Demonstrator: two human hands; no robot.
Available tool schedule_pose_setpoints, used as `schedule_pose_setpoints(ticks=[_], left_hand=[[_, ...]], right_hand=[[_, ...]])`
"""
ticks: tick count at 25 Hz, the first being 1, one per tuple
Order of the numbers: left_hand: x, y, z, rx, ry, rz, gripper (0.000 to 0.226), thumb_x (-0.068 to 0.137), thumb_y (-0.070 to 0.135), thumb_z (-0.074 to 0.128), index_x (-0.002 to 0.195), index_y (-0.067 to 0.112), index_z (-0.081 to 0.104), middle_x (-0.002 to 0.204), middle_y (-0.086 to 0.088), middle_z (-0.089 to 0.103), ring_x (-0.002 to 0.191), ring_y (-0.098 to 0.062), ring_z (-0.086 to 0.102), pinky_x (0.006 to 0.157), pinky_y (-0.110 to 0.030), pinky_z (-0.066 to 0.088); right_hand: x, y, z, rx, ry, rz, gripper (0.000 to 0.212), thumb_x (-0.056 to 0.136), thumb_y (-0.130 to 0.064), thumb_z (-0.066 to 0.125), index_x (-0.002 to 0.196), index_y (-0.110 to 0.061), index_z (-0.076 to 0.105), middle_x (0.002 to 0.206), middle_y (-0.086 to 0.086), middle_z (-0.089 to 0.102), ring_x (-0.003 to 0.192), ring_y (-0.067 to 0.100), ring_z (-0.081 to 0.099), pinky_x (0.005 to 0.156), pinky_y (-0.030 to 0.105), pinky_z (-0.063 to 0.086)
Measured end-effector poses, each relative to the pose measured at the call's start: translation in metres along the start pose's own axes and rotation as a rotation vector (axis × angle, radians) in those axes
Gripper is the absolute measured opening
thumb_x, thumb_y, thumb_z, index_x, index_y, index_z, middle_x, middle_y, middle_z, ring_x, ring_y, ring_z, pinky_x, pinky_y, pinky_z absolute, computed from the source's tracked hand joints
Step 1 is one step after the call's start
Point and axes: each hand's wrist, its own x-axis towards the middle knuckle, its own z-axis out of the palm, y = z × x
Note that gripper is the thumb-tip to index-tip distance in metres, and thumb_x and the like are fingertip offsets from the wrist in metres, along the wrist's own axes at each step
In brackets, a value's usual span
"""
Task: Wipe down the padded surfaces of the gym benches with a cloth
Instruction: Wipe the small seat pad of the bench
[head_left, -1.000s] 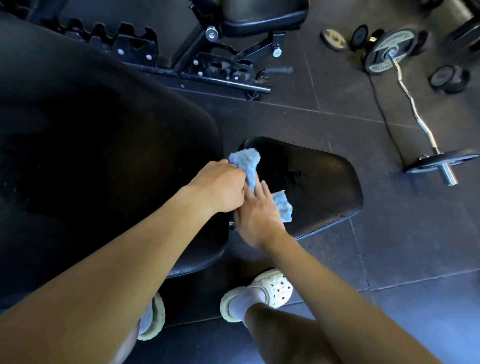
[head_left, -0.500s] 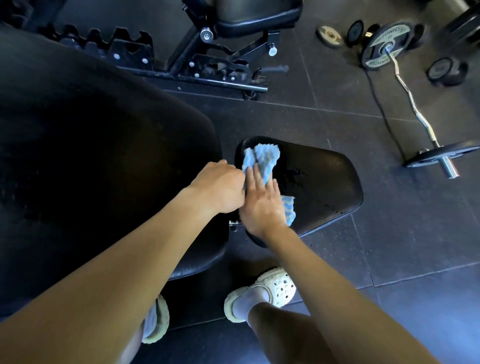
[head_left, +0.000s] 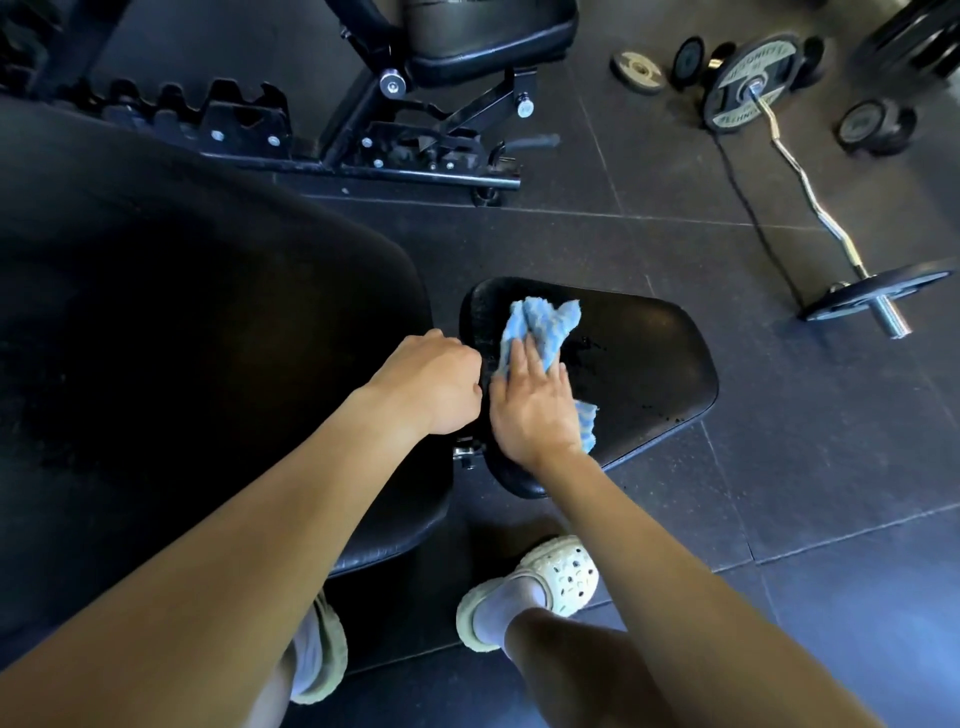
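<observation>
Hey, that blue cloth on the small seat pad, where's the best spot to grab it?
Take the blue cloth by its bunched far end, which sticks out past the right hand, pinching from above. Its folds stand up there; the middle lies pinned flat on the seat pad under the palm.

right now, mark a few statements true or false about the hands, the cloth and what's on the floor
1. The right hand presses the blue cloth flat on the small seat pad. True.
2. The left hand lies spread on the cloth too. False: its fingers are curled, beside the cloth.
3. A loaded curl bar lies on the floor to the right of the seat pad. True.
4. The person is barefoot. False: they wear pale clogs.
5. The cloth covers the whole seat pad. False: most of the pad is bare.
</observation>
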Motion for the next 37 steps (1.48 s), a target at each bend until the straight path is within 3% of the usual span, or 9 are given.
schedule_pose_setpoints(ticks=[4,10,15,19,22,24,27,29,37], left_hand=[[0.003,0.003,0.003,0.030,-0.017,0.002,0.027,0.099,0.029,0.044,0.104,0.016,0.067,0.109,-0.004,0.064,0.109,-0.027,0.054,0.094,-0.039,0.044],[0.005,-0.004,0.006,-0.025,-0.032,0.013,0.026,0.098,0.026,0.044,0.103,0.019,0.069,0.107,-0.001,0.064,0.108,-0.026,0.054,0.097,-0.043,0.046],[0.006,0.001,0.006,0.025,-0.016,0.005,0.026,0.098,0.027,0.045,0.106,0.020,0.068,0.109,-0.002,0.065,0.109,-0.026,0.054,0.096,-0.040,0.045],[0.004,0.002,0.008,-0.055,0.031,-0.006,0.029,0.095,0.028,0.054,0.124,0.021,0.057,0.122,-0.006,0.058,0.113,-0.028,0.054,0.096,-0.039,0.043],[0.005,0.002,0.004,-0.312,0.040,0.019,0.050,0.088,0.036,0.066,0.135,0.030,0.049,0.131,-0.002,0.047,0.121,-0.025,0.048,0.102,-0.044,0.044],[0.006,0.005,0.002,-0.375,0.022,0.047,0.049,0.080,0.043,0.063,0.128,0.032,0.055,0.127,0.003,0.049,0.120,-0.022,0.049,0.102,-0.045,0.045],[0.002,0.008,0.000,-0.384,0.087,-0.011,0.021,0.085,0.038,0.060,0.097,0.021,0.063,0.097,0.003,0.062,0.092,-0.023,0.063,0.078,-0.044,0.053],[0.001,0.007,-0.003,-0.373,0.184,-0.089,0.016,0.089,0.033,0.057,0.084,0.018,0.059,0.081,0.002,0.063,0.075,-0.025,0.063,0.064,-0.040,0.050],[0.002,0.008,-0.006,-0.345,0.423,-0.204,0.012,0.095,0.030,0.051,0.102,0.022,0.054,0.093,0.002,0.062,0.081,-0.027,0.061,0.071,-0.040,0.050]], right_hand=[[-0.036,0.007,0.005,-0.134,-0.025,-0.309,0.077,0.092,-0.039,-0.001,0.161,-0.010,0.017,0.168,0.008,0.018,0.155,0.030,0.014,0.125,0.049,0.014],[0.005,0.053,-0.012,0.028,0.046,0.042,0.064,0.103,-0.039,0.023,0.162,-0.016,0.015,0.170,0.002,0.010,0.154,0.034,0.013,0.126,0.045,0.010],[-0.041,0.012,0.007,0.061,0.062,-0.252,0.066,0.100,-0.024,0.039,0.161,-0.012,0.019,0.169,0.005,0.016,0.152,0.031,0.021,0.125,0.043,0.017],[-0.042,0.015,-0.013,0.736,0.080,-0.167,0.051,0.090,-0.004,0.046,0.134,-0.030,0.058,0.124,0.001,0.068,0.109,0.019,0.062,0.095,0.034,0.049],[-0.038,0.014,-0.037,1.514,-0.099,0.051,0.029,0.095,0.001,0.041,0.107,-0.010,0.065,0.106,0.013,0.073,0.095,0.020,0.067,0.089,0.034,0.053],[-0.039,0.008,-0.046,1.713,-0.134,0.014,0.024,0.098,-0.001,0.040,0.097,-0.007,0.063,0.097,0.016,0.071,0.087,0.023,0.067,0.081,0.038,0.057],[-0.037,0.001,-0.048,1.718,-0.087,0.088,0.020,0.103,-0.007,0.041,0.094,-0.011,0.058,0.077,0.008,0.063,0.064,0.019,0.062,0.060,0.032,0.054],[-0.031,0.006,-0.047,1.591,-0.045,0.136,0.008,0.099,-0.017,0.053,0.094,-0.017,0.058,0.080,0.004,0.063,0.067,0.019,0.062,0.065,0.036,0.054],[-0.025,0.032,-0.040,0.841,0.118,0.078,0.013,0.088,-0.026,0.062,0.100,-0.025,0.068,0.098,-0.003,0.064,0.088,0.014,0.059,0.075,0.030,0.047]])
